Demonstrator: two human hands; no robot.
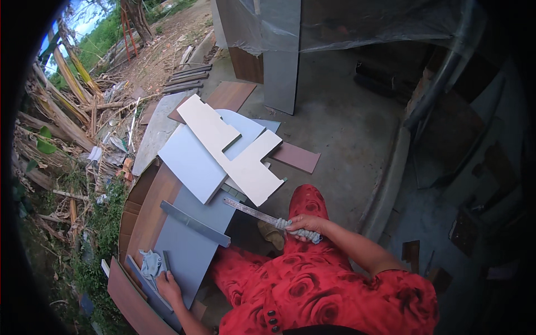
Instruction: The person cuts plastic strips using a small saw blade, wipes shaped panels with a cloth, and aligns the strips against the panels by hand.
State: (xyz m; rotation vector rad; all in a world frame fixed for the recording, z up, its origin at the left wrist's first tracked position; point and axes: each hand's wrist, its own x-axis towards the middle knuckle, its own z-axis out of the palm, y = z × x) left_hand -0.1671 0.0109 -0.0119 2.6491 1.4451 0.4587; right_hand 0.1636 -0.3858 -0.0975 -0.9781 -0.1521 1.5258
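In the head view, the right hand (308, 224) is gripping a long metal blade (251, 211) by its wrapped handle (316, 237), fingers curling closely around the pale winding, with a little of it showing at either end. The blade is lying out in front of the red patterned clothing (321, 273), its bare end pointing left toward the blue-grey panel (187, 259). The left hand (168, 287) is resting low at that panel's left side, its fingers partly bent beside a crumpled pale cloth (151, 263) and a thin dark strip (166, 260). The fingertips are showing too small to say how wide they are spread, or whether they are pinching the strip or only touching it.

Across the panel, a flat grey bar (195, 224) is lying at a slant between the hands. Beyond it, a cream board with cut-out notches (231, 153) is resting over a pale blue board (192, 162).

The blade is looking light and thin, likely stiff along its edge but springy across its flat; the winding is offering the safest, least slippery hold, while the bare metal is best avoided by the fingers. The panel is seeming stiff, broad and rather smooth, so a flat palm near its edge would be steadying it better than fingertips. The cloth is looking soft and nearly weightless, easy to pinch anywhere.
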